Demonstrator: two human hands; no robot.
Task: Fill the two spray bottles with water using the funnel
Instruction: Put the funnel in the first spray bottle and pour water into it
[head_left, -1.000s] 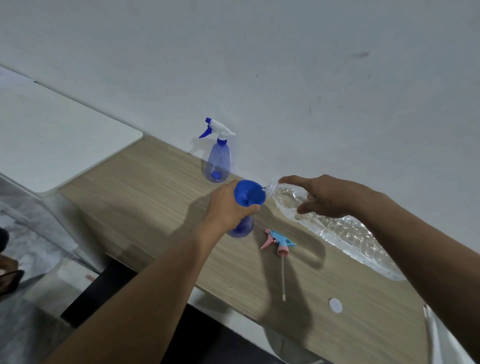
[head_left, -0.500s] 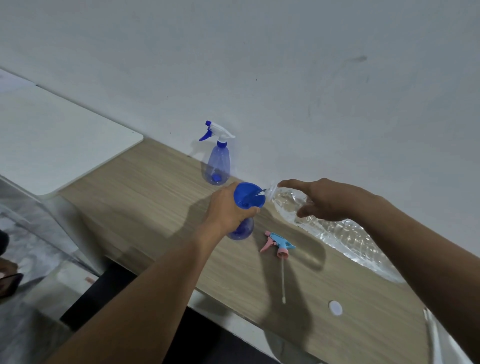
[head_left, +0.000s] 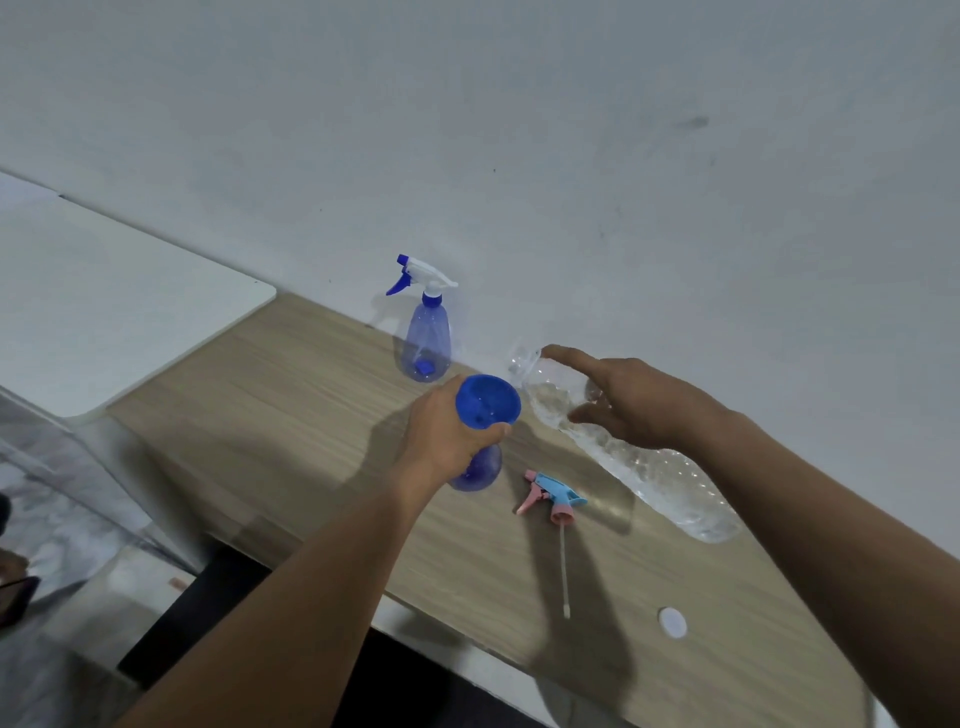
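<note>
Lifted clear of the funnel (head_left: 487, 401) in the last half-second, the mouth of the water bottle (head_left: 670, 483) stood up and to the right of the blue bowl, no longer touching its rim. The person's right hand (head_left: 639, 402) grasped the clear bottle near its neck, forefinger laid straight along the top and thumb beneath, the body slanting down toward the near right. The left hand (head_left: 447, 431) was wrapped around the neck of the open spray bottle (head_left: 478, 467) just under the funnel seated in it; only the bottle's blue-tinted base showed below the fingers, standing on the wooden table (head_left: 291, 415). A few drops clung inside the funnel bowl. How much water the open bottle held could not be told, as the hand covered it. The clear bottle looked partly filled.

The second spray bottle (head_left: 427, 338), capped with a white-and-blue trigger, stood upright by the far wall, left of both hands, a small blue piece at its bottom. The pink-and-blue trigger head (head_left: 553, 496) lay on its side between the forearms, its dip tube pointing to the near edge. A white cap (head_left: 672, 621) lay farther right, near the edge.
</note>
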